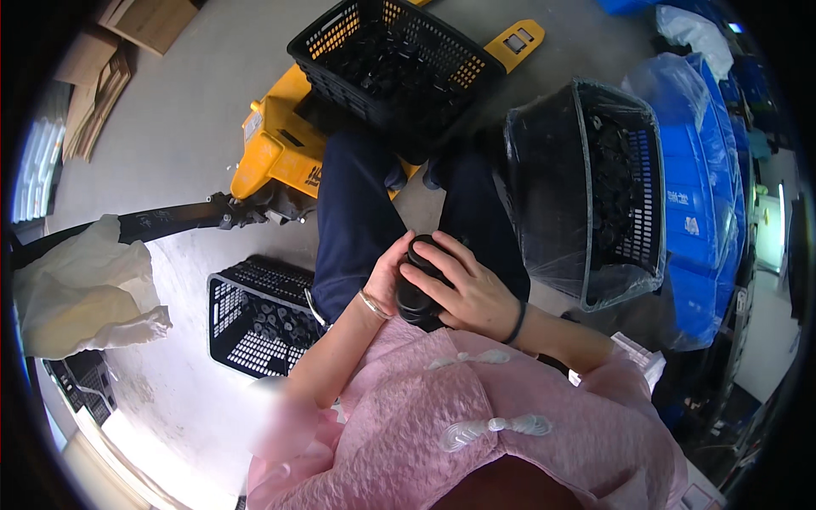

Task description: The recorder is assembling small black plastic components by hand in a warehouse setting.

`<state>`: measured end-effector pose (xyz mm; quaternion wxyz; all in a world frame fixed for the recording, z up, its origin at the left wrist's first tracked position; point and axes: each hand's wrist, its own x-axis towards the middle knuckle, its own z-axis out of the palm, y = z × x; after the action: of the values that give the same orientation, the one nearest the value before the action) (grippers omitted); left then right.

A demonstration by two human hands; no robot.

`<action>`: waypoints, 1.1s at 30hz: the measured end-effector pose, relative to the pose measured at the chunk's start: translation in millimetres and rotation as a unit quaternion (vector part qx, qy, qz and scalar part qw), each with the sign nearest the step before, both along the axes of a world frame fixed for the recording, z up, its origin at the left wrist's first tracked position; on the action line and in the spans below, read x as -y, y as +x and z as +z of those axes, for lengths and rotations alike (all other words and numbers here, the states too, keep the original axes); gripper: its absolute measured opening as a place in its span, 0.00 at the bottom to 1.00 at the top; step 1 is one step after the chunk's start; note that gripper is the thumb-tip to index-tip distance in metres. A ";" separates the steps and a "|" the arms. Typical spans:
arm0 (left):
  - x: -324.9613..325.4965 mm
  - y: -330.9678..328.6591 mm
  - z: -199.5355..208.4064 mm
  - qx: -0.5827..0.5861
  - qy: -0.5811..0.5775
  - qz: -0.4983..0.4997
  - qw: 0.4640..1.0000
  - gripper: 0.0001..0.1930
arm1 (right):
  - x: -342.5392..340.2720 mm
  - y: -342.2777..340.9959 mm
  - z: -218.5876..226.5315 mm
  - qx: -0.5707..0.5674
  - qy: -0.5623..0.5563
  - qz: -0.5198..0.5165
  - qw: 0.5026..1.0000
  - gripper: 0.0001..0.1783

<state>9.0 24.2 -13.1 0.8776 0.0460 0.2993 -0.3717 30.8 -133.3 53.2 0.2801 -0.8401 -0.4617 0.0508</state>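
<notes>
Both hands are found clamped on a black cylindrical part [416,303], the left hand [388,276] along its left side, the right hand [470,293] across its top and right side. It is held above the lap, close to the pink top [510,387]; whether it is one piece or two is hidden by the fingers. If the grip were loosened on the rounded side, a drop to the floor [204,110] could be caused; fingers could be pinched by a sudden slip. Forward, black parts are carried in a crate [357,106] on a yellow pallet truck [274,144], its near edge partly blocked by the knees. Sideways reach is hindered by a film-wrapped crate [548,195] at right; at left, a smaller crate [219,319] is noted, its right edge beside the trousers [357,225]
</notes>
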 end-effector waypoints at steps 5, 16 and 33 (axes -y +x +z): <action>6.6 -10.5 -4.9 0.053 -0.032 -0.008 0.998 0.17 | 27.1 12.6 33.9 -0.125 0.026 -0.029 0.991 0.26; 12.9 -5.6 16.1 0.188 -0.027 -0.043 0.981 0.25 | 53.2 22.8 -2.9 -0.501 0.277 -0.138 0.809 0.20; 15.5 -2.7 11.9 0.266 -0.028 -0.045 0.963 0.27 | 56.0 27.6 -21.9 -0.579 0.456 -0.086 0.671 0.10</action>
<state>6.3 8.7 -1.3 0.9087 0.1319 0.0424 -0.3939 58.5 -189.3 31.2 0.8426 -0.4458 -0.0988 0.2855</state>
